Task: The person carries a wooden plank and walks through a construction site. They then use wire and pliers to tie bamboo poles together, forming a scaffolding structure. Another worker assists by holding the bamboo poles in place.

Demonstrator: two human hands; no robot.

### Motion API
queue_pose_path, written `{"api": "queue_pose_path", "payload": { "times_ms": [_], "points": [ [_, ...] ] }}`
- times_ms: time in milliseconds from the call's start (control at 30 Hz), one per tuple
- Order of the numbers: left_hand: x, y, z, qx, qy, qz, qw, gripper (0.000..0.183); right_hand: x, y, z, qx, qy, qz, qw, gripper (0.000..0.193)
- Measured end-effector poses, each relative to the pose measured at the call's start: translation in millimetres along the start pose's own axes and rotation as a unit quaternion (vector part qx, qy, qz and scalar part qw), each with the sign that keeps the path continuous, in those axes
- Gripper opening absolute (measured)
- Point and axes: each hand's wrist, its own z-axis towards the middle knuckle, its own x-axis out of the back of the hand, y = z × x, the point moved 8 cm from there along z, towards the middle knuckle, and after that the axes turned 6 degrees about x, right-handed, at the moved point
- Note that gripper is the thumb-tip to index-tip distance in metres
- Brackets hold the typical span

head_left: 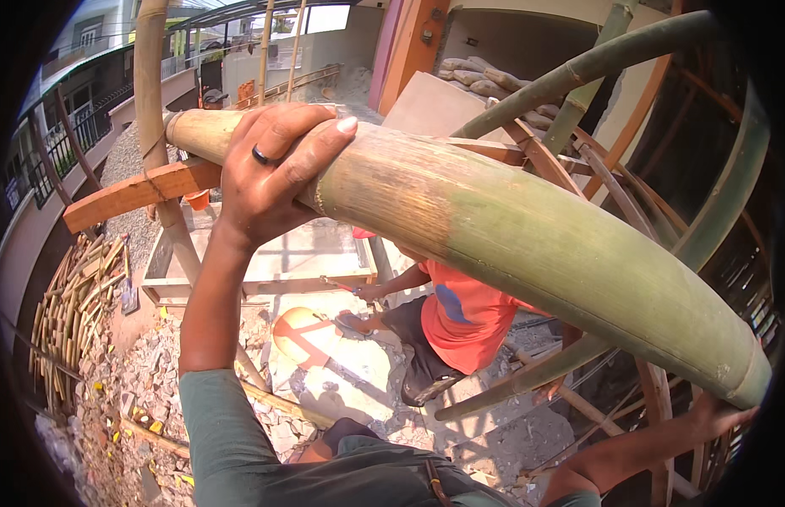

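A thick bamboo pole (527,228), green on the right and tan toward the left, slants across in front of me at close range. My left hand (278,156), with a dark ring on one finger, is closed over its upper side near the tan part. Out at the right, my right hand (720,416) grips the pole from below; most of its fingers are hidden behind it. Behind the left hand, a wooden beam (143,193) crosses an upright bamboo post (150,93). The pole's left end lies close to that post; whether they touch I cannot tell.
Below the pole, a person in an orange-red shirt (473,317) works with a red-handled tool. A wooden mixing trough (261,287) lies beyond. Bamboo supports (722,203) crowd the right. Cut bamboo sticks (75,304) and rubble (147,372) cover ground at left. Stacked sacks (485,76) stand behind.
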Motion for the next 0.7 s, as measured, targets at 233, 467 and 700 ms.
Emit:
{"api": "queue_pose_path", "payload": {
  "times_ms": [233,467,700],
  "points": [
    [26.9,7.2,-33.8,-0.006,-0.039,0.045,0.998,0.053,-89.0,140.7,-170.0,-0.237,-0.21,0.086,0.944,0.074],
    [19.6,18.2,-58.0,-0.006,-0.097,0.064,0.993,0.048,-238.7,189.6,-344.6,-0.422,-0.407,0.208,0.783,0.065],
    [14.6,21.4,-69.4,0.007,-0.122,0.054,0.991,0.046,-265.1,190.7,-370.7,-0.444,-0.43,0.269,0.738,0.056]
  ]
}}
